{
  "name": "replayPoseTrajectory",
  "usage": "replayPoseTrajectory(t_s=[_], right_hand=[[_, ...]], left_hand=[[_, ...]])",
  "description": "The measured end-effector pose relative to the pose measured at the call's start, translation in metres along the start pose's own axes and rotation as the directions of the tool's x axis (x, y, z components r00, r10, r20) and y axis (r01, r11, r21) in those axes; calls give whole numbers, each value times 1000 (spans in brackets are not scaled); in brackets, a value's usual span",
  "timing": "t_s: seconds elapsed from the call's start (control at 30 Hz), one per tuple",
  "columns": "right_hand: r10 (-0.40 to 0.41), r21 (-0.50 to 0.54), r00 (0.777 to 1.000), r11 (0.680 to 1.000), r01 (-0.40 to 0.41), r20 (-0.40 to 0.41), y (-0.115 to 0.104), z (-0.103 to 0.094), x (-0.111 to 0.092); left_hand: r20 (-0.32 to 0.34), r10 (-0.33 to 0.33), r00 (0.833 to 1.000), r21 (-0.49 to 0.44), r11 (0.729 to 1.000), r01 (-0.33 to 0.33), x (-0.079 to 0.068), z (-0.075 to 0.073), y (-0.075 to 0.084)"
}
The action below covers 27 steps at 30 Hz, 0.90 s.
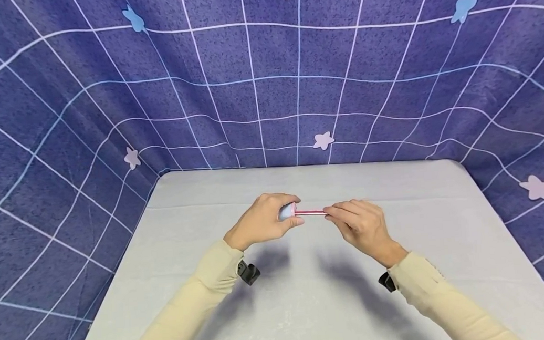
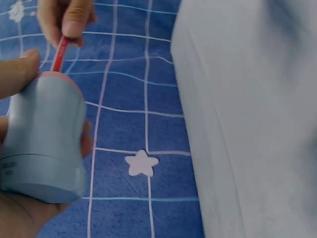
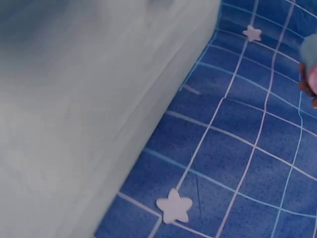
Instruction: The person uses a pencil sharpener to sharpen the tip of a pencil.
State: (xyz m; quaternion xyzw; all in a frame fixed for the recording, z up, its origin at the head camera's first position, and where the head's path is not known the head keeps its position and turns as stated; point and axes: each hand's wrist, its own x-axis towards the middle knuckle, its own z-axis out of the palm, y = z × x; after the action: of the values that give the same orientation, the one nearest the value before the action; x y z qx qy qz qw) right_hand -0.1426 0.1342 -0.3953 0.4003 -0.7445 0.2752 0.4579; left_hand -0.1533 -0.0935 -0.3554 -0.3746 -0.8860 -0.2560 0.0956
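My left hand (image 1: 262,220) grips a small pale blue pencil sharpener (image 1: 285,211), its pink end turned to the right. In the left wrist view the waisted body of the sharpener (image 2: 45,126) lies between thumb and fingers. A red pencil (image 1: 310,213) runs level out of that pink end, and its tip is hidden inside. The fingers and thumb of my right hand (image 1: 361,226) pinch the pencil's other end. Both hands are held up over the table. At the right edge of the right wrist view, part of the sharpener (image 3: 309,52) shows, but not the right hand.
A table with a pale grey cover (image 1: 281,306) lies below the hands, which cast shadows on it. Behind and at both sides hangs a blue curtain (image 1: 276,96) with a grid of lines and stars. A black wrist camera (image 1: 248,272) sits on the left sleeve.
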Motion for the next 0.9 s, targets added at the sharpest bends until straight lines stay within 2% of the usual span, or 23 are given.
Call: replayPoseTrajectory(t_s=[0.07,0.13,0.23,0.27,0.33,0.47,0.53,0.57,0.77,0.83,0.87,0.9], right_hand=[[74,84,996,993,-79,57,0,0,-1],[154,142,980,975,-171,124,0,-1,-2],[266,187,936,932,-311,232,0,-3,-1],[308,201,910,908,-368,277,0,-4,0],[399,226,836,836,-500,377,1,-6,2],[535,226,619,624,-748,574,3,-12,7],[556,205,535,546,-812,636,5,-13,7],[558,200,501,513,-835,661,5,-14,7],[566,157,341,349,-924,750,8,-16,6],[572,141,317,330,-933,757,8,-18,6],[576,135,320,340,-931,752,8,-18,6],[578,137,341,366,-920,742,8,-18,6]], left_hand=[[-34,38,999,50,998,-36,-1,3,0],[-90,103,991,133,987,-90,-3,8,0],[-180,222,958,281,945,-166,-8,18,-1],[-202,258,945,324,928,-184,-9,21,-1],[-228,318,920,395,894,-211,-12,26,-2],[-224,383,896,464,850,-248,-16,33,-1],[-215,410,886,494,829,-264,-18,34,0],[-212,420,882,505,820,-270,-19,35,0],[-238,480,844,541,787,-295,-19,42,0],[-250,488,836,543,786,-296,-18,43,0],[-253,489,835,545,785,-295,-17,44,0],[-254,486,837,544,787,-292,-16,44,1]])
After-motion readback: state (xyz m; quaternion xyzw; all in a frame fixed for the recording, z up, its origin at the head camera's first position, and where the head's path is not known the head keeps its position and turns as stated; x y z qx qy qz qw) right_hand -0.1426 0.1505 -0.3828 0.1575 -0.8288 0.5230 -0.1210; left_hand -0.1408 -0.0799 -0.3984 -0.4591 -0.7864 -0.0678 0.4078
